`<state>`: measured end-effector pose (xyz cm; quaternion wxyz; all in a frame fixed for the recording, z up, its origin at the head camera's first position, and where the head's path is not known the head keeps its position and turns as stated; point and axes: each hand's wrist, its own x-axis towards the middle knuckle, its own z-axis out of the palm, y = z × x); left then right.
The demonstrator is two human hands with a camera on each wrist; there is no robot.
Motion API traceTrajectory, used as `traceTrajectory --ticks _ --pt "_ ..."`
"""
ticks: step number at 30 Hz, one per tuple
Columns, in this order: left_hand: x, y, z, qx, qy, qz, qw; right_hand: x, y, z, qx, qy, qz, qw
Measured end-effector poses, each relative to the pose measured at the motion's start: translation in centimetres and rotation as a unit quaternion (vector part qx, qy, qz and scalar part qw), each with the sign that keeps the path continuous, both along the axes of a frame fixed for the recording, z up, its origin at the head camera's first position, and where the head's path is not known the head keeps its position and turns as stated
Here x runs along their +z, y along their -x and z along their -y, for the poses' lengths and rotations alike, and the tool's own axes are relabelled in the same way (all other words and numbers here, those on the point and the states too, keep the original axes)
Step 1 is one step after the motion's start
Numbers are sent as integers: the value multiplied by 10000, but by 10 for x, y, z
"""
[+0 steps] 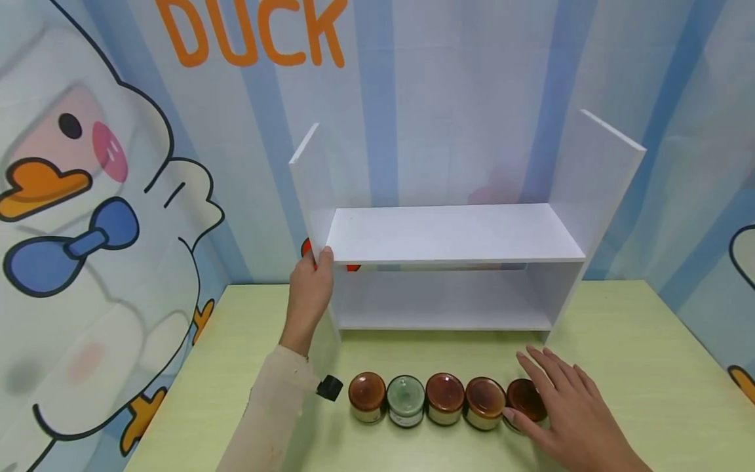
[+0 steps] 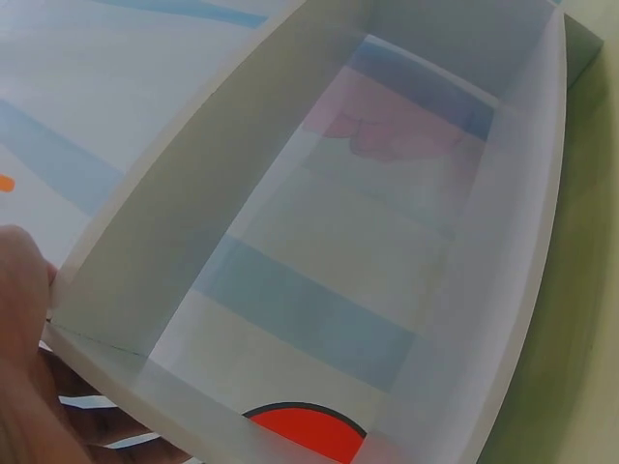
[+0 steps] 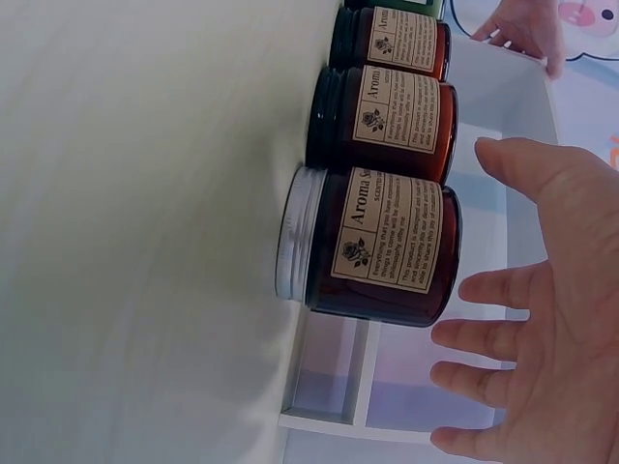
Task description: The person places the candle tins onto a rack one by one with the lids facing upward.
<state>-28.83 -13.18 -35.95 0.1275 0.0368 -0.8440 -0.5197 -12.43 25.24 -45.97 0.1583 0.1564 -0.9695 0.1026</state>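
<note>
Clearly, the risks sit at two places, and we take them from left to right with the shelf (image 1: 448,262) as our landmark.

At the shelf's left wall, our left hand (image 1: 309,288) grips the front edge, thumb on the inner face and fingers curled round the outside. The shelf is a light white unit with no back panel, standing on the green bench (image 1: 649,367) against the wallpaper. We judge that a pull or a twist from this one corner could slide or skew it, or tip it forward toward the jars.

In front of the shelf, five jars stand in a tight row, touching or nearly so: amber ones, with a green jar (image 1: 406,400) second from the left. A small black cap (image 1: 330,388) lies just left of the row, near our sleeve.

At the right end of the row, our right hand (image 1: 566,406) hovers with fingers spread and straight, holding nothing, palm just beside the end jar (image 1: 523,401). The right wrist view shows a gap between palm and glass. Because the jars crowd each other, we judge that fingers closing round the end jar could nudge its neighbour and knock the row along. Smooth glass and a short, squat body could also slip from a shallow hold, so a jar might drop to the bench or strike the shelf's lower edge.
</note>
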Motion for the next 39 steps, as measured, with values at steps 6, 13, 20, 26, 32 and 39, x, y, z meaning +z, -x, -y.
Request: traceTrajectory --ticks 6,13,20,26,32,39 --pt "-1 -1 2 -61 -1 -18 10000 1 1 -2 14 -63 137 9999" --pt "-2 -1 1 -86 -52 0 9999 -2 3 -5 173 -111 168 9996" --pt "-2 -1 2 -60 -5 4 10000 -2 6 -5 270 -285 509 9979" --pt "-1 0 1 -94 -109 43 9999 -2 7 -3 248 -457 645 9966" --pt "-1 1 1 -82 -119 43 9999 -1 9 -2 245 -416 699 9964" --pt "-2 1 1 -119 -168 0 9998 4 13 0 164 -473 1264 9907"
